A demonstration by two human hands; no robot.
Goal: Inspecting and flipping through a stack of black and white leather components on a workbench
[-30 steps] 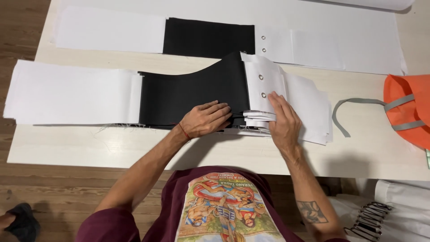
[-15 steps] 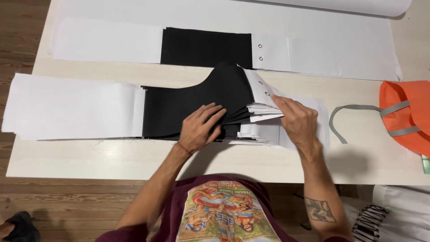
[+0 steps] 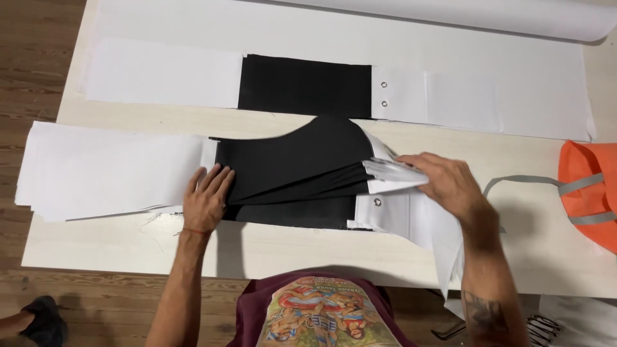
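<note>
Your left hand (image 3: pixel 207 198) has slid leftward, pressing flat on the stacked black-and-white fabric panels (image 3: pixel 289 173); your right hand (image 3: pixel 443 183) is pinching their limp white eyeleted ends, lifting several thin layers.

A stack of fabric panels (image 3: pixel 116 170) lies across the near part of the table (image 3: pixel 289 247), with a single strip (image 3: pixel 308 87) behind it. The left hand (image 3: pixel 207 199) rests on the stack's middle; the right hand (image 3: pixel 443 183) lifts layers at its right. A bag (image 3: pixel 588 186) sits at the table's right edge, a roll (image 3: pixel 488 14) along the far edge.
</note>
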